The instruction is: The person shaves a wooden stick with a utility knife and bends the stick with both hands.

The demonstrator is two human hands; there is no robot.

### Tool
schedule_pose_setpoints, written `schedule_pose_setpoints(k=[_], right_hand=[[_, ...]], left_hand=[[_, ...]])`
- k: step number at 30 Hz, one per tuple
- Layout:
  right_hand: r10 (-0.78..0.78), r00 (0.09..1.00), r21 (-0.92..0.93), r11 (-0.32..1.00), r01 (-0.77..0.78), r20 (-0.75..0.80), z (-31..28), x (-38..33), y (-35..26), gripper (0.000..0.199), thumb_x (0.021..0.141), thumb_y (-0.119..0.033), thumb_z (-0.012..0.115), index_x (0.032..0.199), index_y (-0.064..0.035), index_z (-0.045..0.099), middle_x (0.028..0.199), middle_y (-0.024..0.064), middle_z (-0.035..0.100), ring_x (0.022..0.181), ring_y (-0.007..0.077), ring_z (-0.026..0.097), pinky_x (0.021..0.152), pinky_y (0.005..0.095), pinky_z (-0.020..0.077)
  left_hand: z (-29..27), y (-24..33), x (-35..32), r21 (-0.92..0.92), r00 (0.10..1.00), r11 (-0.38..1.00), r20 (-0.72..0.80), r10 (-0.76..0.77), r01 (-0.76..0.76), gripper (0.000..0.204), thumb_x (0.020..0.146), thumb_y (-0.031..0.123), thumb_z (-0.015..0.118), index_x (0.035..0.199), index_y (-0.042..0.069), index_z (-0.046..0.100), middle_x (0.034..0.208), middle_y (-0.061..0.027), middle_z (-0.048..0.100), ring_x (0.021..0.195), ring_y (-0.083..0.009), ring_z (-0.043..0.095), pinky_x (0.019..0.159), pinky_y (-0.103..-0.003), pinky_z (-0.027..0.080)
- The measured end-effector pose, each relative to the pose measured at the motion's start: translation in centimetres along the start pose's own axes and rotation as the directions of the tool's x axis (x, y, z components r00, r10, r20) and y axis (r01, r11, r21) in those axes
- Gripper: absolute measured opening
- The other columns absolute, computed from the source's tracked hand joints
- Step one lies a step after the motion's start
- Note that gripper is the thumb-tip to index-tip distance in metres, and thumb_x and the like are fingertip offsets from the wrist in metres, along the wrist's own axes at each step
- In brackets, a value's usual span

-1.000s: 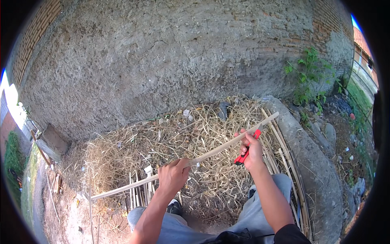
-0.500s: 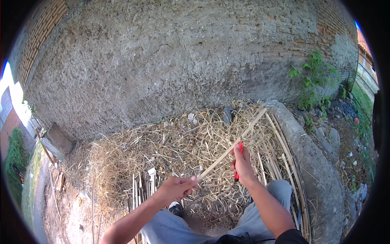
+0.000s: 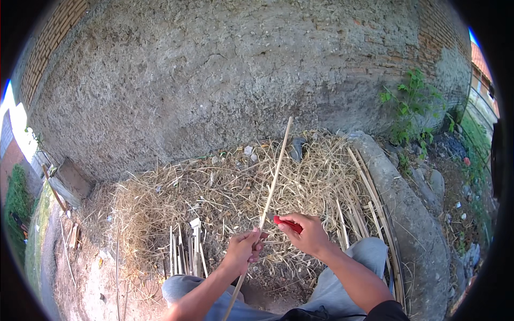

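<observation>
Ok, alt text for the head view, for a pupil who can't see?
A person's left hand grips a long pale stick while the right hand holds a red knife, its blade close to the stick. Pale strips litter the ground before a rough wall.

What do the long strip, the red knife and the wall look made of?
Long strip: probably bamboo or wood, matte; pale straw colour. Red knife: likely plastic handle, evenly coloured; grey blade perhaps metal. Wall: apparently weathered plaster over brick, rough; brick courses show at right.

The cutter is red, the strip pale tan.
</observation>
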State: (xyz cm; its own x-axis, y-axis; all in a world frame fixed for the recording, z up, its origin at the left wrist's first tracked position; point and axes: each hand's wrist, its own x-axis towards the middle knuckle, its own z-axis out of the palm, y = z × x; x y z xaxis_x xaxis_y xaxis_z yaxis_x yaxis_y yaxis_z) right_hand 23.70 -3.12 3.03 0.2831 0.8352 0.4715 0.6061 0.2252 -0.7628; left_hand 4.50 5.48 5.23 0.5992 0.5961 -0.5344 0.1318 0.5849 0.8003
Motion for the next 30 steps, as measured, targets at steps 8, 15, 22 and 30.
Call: schedule_pose_setpoints(k=[8,15,22,30], right_hand=[[0.031,0.992,-0.073,0.997,-0.023,0.122,1.4,0.0,-1.0,0.025,0.091,-0.029,0.07,0.082,-0.006,0.068,0.071,0.0095,0.068,0.061,0.0261,0.067,0.056,0.0364,0.052],[0.0,0.993,-0.039,0.999,0.005,0.114,2.1,-0.8,-0.6,0.025,0.089,-0.025,0.072,0.078,-0.0041,0.066,0.061,0.0091,0.06,0.049,0.0215,0.057,0.048,0.0327,0.0446],[-0.115,0.991,-0.185,0.975,0.126,0.07,2.3,-1.4,-1.1,0.027,0.089,-0.032,0.07,0.075,-0.0098,0.064,0.068,0.0037,0.065,0.054,0.0241,0.064,0.047,0.0361,0.0488],[-0.023,0.995,-0.163,0.986,0.038,0.095,3.2,-1.7,-0.3,0.027,0.09,-0.033,0.069,0.076,-0.0108,0.067,0.069,0.0017,0.066,0.056,0.0208,0.065,0.047,0.0355,0.0501]], left_hand=[[-0.7,-1.0,-1.2,-0.068,0.999,0.997,-0.016,-0.043,0.042,0.036,0.105,0.031,0.047,0.11,-0.003,0.059,0.068,0.0013,0.044,0.048,-0.0048,0.028,0.042,-0.023,0.024],[-1.2,-1.5,-1.5,-0.066,1.0,0.998,0.001,-0.014,0.014,0.038,0.106,0.03,0.045,0.109,-0.005,0.058,0.067,0.0016,0.043,0.048,-0.0042,0.029,0.041,-0.023,0.023],[-0.7,-2.3,-2.9,-0.003,0.997,0.998,-0.057,0.058,-0.058,0.036,0.107,0.03,0.044,0.105,-0.004,0.058,0.066,0.0017,0.043,0.048,-0.0039,0.031,0.041,-0.022,0.023],[-0.6,-2.1,-3.2,0.011,0.997,0.998,-0.054,0.058,-0.058,0.036,0.106,0.03,0.046,0.103,-0.004,0.057,0.065,0.0027,0.039,0.049,-0.004,0.03,0.043,-0.022,0.023]])
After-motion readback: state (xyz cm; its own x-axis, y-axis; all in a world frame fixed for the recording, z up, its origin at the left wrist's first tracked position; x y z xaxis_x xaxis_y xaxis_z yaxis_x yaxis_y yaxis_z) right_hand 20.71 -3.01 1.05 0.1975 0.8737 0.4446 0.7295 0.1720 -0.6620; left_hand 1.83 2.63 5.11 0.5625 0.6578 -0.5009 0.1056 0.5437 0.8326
